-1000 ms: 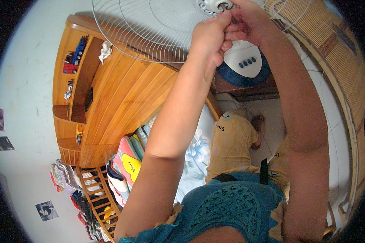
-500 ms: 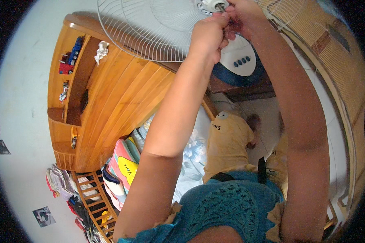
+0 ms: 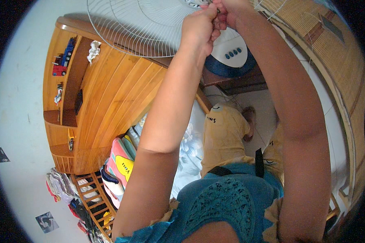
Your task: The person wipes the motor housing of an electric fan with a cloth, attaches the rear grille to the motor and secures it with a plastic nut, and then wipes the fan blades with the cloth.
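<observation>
Both arms reach up to the middle of the round white wire fan guard [image 3: 146, 28], where the left hand [image 3: 198, 28] and the right hand [image 3: 231, 12] pinch together on something tiny (too small to tell), just above the fan's white and blue base [image 3: 231, 52].

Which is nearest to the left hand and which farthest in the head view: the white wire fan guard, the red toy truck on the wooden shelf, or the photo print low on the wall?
Measured from the left hand:
1. White wire fan guard: touching, just to its left.
2. Red toy truck: on the wooden shelf, far left.
3. Photo print: bottom left on the wall.
</observation>
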### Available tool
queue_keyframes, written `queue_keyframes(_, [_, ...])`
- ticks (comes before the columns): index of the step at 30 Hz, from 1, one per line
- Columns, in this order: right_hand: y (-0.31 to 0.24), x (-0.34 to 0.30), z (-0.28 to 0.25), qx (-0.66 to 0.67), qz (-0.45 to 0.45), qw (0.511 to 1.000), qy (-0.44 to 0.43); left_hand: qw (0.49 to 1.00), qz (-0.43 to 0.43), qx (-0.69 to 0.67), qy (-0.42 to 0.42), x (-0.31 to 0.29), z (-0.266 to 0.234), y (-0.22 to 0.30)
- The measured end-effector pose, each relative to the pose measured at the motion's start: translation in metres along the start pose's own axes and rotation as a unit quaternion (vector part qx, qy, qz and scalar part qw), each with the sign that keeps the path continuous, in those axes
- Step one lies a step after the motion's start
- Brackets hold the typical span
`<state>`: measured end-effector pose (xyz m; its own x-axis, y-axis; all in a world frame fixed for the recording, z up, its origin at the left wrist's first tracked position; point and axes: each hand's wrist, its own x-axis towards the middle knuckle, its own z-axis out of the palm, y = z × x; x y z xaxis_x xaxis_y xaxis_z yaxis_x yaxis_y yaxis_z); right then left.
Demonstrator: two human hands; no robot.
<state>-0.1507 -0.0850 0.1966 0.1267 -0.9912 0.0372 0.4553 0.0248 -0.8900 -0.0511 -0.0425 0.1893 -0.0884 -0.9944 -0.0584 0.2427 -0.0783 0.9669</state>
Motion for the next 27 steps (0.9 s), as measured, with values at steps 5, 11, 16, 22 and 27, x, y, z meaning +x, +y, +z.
queue_keyframes(5, [0.007, -0.006, -0.003, -0.430, -0.224, 0.869, 0.103, 0.998, -0.057, 0.010, -0.010, -0.028, -0.011, 0.003])
queue_keyframes(11, [0.000, -0.026, 0.034, -0.482, -0.259, 0.813, 0.198, 0.993, -0.120, 0.018, -0.007, -0.078, -0.043, -0.015])
queue_keyframes(16, [0.003, -0.032, 0.052, -0.499, -0.191, 0.810, 0.242, 0.988, -0.151, -0.031, -0.004, -0.099, -0.070, -0.030])
queue_keyframes(22, [0.014, -0.023, 0.054, -0.558, -0.196, 0.755, 0.284, 0.987, -0.149, -0.056, -0.012, -0.110, -0.090, -0.032])
queue_keyframes(27, [0.014, -0.020, 0.048, -0.634, -0.183, 0.705, 0.259, 0.986, -0.145, -0.081, -0.022, -0.104, -0.098, -0.037])
